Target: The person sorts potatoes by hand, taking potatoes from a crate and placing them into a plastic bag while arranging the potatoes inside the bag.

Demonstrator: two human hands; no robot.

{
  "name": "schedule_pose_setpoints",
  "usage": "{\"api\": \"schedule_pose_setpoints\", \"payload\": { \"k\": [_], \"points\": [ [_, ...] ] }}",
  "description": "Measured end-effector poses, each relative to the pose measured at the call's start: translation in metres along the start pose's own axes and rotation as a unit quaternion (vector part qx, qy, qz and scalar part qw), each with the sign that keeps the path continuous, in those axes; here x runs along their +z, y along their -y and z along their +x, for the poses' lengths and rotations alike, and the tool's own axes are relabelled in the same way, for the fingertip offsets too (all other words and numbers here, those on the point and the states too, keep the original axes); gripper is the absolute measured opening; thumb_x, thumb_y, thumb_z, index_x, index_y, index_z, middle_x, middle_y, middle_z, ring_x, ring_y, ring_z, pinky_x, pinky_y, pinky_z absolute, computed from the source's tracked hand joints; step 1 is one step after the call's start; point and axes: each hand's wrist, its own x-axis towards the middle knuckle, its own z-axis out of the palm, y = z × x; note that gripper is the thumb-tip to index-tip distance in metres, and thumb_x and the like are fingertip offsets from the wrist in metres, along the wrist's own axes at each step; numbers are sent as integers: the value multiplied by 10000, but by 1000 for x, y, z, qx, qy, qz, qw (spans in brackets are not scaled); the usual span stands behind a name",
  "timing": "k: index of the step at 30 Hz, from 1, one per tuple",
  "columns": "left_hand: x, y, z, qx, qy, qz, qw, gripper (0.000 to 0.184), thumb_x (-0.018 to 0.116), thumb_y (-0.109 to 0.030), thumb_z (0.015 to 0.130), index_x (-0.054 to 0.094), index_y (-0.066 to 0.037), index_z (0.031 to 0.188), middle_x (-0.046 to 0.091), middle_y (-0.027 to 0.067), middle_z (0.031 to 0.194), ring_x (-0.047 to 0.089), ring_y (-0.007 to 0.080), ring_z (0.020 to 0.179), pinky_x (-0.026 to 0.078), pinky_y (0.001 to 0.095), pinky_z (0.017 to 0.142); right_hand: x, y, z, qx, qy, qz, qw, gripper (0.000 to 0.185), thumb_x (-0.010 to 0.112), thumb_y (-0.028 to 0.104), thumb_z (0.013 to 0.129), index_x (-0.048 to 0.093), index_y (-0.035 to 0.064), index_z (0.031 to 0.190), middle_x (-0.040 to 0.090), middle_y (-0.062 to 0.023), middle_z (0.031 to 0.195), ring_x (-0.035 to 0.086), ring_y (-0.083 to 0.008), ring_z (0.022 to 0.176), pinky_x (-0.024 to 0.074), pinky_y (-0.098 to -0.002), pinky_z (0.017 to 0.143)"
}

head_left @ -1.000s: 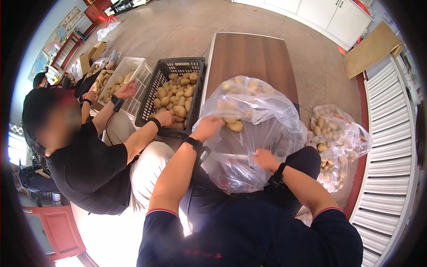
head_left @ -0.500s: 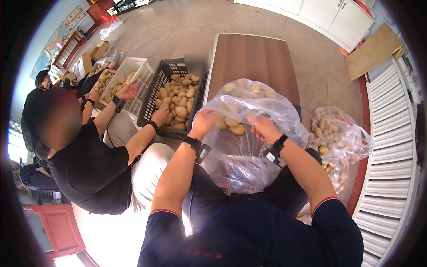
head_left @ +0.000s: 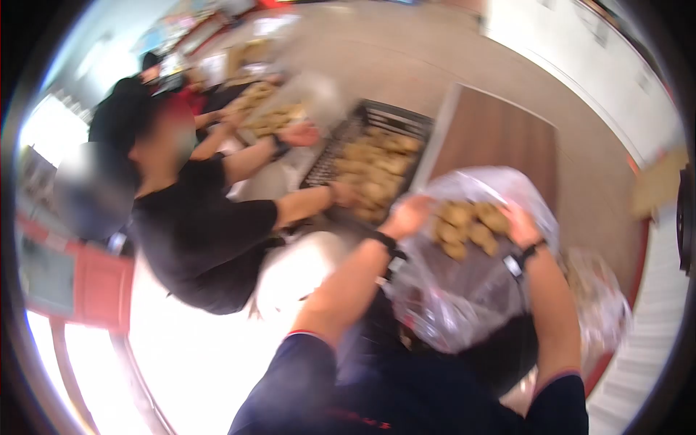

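A clear plastic bag (head_left: pixel 449 312) lies on the near end of a brown wood-grain board (head_left: pixel 500 138). Several potatoes (head_left: pixel 467 226) are clustered in the bag, in plain view through its spread mouth. On the left side of the opening, my left hand (head_left: pixel 407 216) is closed on the plastic. At the right side, my right hand (head_left: pixel 520 225) grips the bag's edge, its fingers close beside the potatoes. Motion blur softens both hands, and the fingertips are hard to make out.
Left of the board stands a black crate (head_left: pixel 397 116) of potatoes, with a co-worker's hand (head_left: pixel 346 194) at its near side. Beyond it, that person's other hand (head_left: pixel 299 134) is by a pale crate. Another bag of potatoes (head_left: pixel 598 290) rests on the floor at right.
My view has swung, shifting the scene rightward. My hands have moved apart and the bag's mouth has spread wider, exposing potatoes that the film partly covered.
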Motion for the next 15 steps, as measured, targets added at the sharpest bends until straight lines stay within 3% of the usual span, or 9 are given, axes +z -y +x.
{"api": "schedule_pose_setpoints", "payload": {
  "k": [1, 2, 4, 6, 8, 9, 10, 14, 15],
  "points": [
    [0, -2, -7, -10, -20, -115, 993, 297, 492, -203, 977, 591, -57, 1215, 616, 122, 1215, 555, 259, 1173, 427, 358, 1021, -35, -13, 19, -122, 61, -209, 968, 303, 491, 235, 981, 587, 26, 1178, 620, -88, 1148, 606, -204, 1043, 503, -358, 935],
    [6, 0, -4, 10, -30, -49, 998, 317, 496, -208, 949, 588, -52, 1209, 615, 147, 1203, 555, 305, 1167, 425, 386, 1025, -36, -14, 26, -95, 10, -190, 977, 308, 502, 244, 970, 602, 13, 1147, 629, -85, 1112, 614, -200, 1002, 511, -353, 892],
    [10, -3, -6, -2, -42, -66, 997, 324, 523, -184, 871, 621, -58, 1154, 621, 173, 1178, 572, 317, 1131, 442, 400, 989, -38, -15, 40, -46, -94, -140, 985, 325, 525, 262, 949, 632, -12, 1086, 647, -81, 1039, 630, -190, 919, 527, -344, 804],
    [3, -24, -15, -69, -58, -118, 989, 293, 578, -205, 803, 674, -19, 1008, 655, 197, 1089, 605, 334, 1055, 470, 405, 923, -45, -20, 52, -70, -113, -124, 983, 350, 618, 237, 875, 622, -22, 1111, 638, -92, 1021, 622, -212, 901, 517, -353, 789],
    [-5, -31, -23, -103, -57, -170, 978, 295, 582, -200, 792, 681, -16, 1000, 666, 198, 1048, 616, 339, 1027, 476, 411, 911, -25, -14, 41, -86, -138, -196, 967, 351, 630, 233, 865, 626, -22, 1106, 636, -93, 1025, 622, -206, 883, 517, -341, 771],
    [7, -14, -26, -65, -91, -151, 982, 309, 588, -194, 784, 684, -11, 1013, 676, 192, 1023, 626, 336, 1009, 483, 411, 900, -23, -12, 42, -30, -114, -201, 972, 371, 619, 249, 868, 620, -24, 1120, 622, -106, 1072, 609, -212, 940, 497, -343, 821],
    [-3, -24, -35, -110, -70, -190, 973, 310, 568, -182, 809, 672, -5, 1041, 672, 180, 1023, 636, 301, 990, 488, 373, 883, -21, -12, 38, -123, -88, -291, 945, 396, 601, 262, 875, 606, -24, 1148, 620, -128, 1095, 586, -234, 1016, 461, -364, 894],
    [-20, -44, -65, -108, -121, -197, 967, 263, 592, -174, 806, 678, -3, 985, 680, 163, 974, 650, 294, 953, 493, 378, 868, -46, -30, 72, -246, -188, -436, 845, 513, 606, 312, 896, 520, -27, 1270, 572, -152, 1221, 549, -259, 1107, 418, -375, 976],
    [-26, -54, -73, -118, -130, -200, 964, 244, 591, -174, 808, 675, -3, 960, 679, 159, 957, 650, 294, 937, 496, 378, 856, -49, -28, 76, -218, -196, -458, 839, 551, 603, 337, 912, 488, -27, 1310, 553, -138, 1251, 540, -250, 1122, 412, -356, 987]
  ]
}}
